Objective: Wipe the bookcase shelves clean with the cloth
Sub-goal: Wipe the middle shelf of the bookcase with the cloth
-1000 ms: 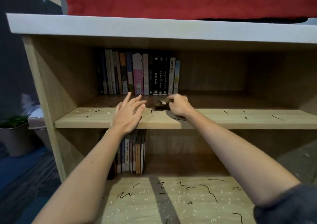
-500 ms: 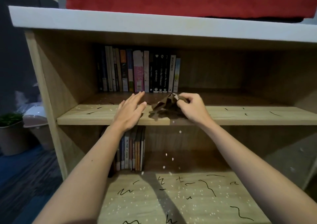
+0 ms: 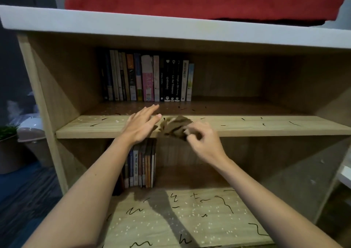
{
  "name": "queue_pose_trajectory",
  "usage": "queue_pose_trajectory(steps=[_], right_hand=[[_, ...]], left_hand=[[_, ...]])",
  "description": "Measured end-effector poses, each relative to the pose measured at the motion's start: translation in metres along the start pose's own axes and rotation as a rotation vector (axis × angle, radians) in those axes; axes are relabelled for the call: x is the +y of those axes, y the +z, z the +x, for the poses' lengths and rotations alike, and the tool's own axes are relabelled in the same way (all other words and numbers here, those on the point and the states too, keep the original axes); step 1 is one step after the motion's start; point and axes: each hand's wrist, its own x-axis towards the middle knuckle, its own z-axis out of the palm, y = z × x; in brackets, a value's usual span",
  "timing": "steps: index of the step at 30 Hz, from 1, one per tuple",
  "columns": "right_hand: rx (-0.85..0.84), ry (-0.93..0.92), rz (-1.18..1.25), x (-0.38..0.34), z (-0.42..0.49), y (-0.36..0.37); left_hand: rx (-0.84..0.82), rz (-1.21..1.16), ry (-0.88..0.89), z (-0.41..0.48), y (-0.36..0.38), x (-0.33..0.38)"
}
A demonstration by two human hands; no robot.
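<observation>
Shelf edge (image 3: 266, 130): left hand (image 3: 140, 126) flat, right hand (image 3: 205, 141) around cloth (image 3: 174, 127).

Cloth (image 3: 174, 127) at front of the middle shelf (image 3: 266, 129), books (image 3: 148, 78) behind.

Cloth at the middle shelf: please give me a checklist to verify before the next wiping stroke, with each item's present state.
1. Cloth gripped by right hand: ok.
2. Cloth spread flat: not ok, bunched at the front edge of the middle shelf.
3. Left hand out of the path: not ok for a leftward stroke, it lies open beside the cloth.
4. Books out of the path: ok, they stand at the back.
5. Middle shelf clean: not ok, dark marks and white specks.
6. Lower shelf clean: not ok, scribbles and specks.
</observation>
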Motion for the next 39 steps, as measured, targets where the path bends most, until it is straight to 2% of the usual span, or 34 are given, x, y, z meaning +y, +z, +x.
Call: queue_pose_trajectory(steps=[2,4,7,9,12,17,20,22,25,28,31,37,39], right_hand=[[-0.055,-0.061,-0.04,-0.003,-0.002,0.003],[-0.013,-0.067,-0.02,-0.001,-0.002,0.0],[-0.12,-0.135,-0.166,0.006,0.005,-0.006],[-0.109,-0.127,-0.147,0.007,0.014,-0.012],[-0.206,-0.086,-0.144,0.004,0.029,-0.01],[-0.01,-0.035,-0.061,0.006,0.085,-0.006],[-0.031,0.208,-0.005,0.033,0.134,0.001],[-0.096,0.357,-0.09,0.06,0.164,0.007],[-0.243,0.347,-0.346,0.093,0.193,0.018],[-0.497,0.367,-0.475,0.1,0.203,0.039],[-0.626,0.349,-0.47,0.093,0.212,0.069],[-0.745,0.116,-0.232,0.059,0.201,0.108],[-0.81,0.072,-0.186,0.046,0.195,0.104]], left_hand=[[-0.012,-0.009,-0.012,-0.002,-0.001,0.001],[-0.004,0.0,-0.014,-0.003,-0.001,0.002],[0.065,-0.052,-0.077,-0.006,0.001,0.003],[0.122,-0.13,-0.096,-0.006,0.002,0.006],[0.152,-0.208,-0.086,-0.008,0.0,0.005],[0.203,0.053,-0.101,0.003,-0.015,-0.01],[0.202,0.153,-0.151,0.008,-0.008,-0.013],[0.193,0.131,-0.17,0.008,-0.008,-0.013],[0.188,0.136,-0.2,0.008,-0.01,-0.018],[0.211,0.158,-0.226,0.009,-0.01,-0.024],[0.244,0.19,-0.26,0.012,-0.008,-0.025],[0.27,0.225,-0.252,0.014,-0.012,-0.026],[0.341,0.216,-0.238,0.014,-0.013,-0.029]])
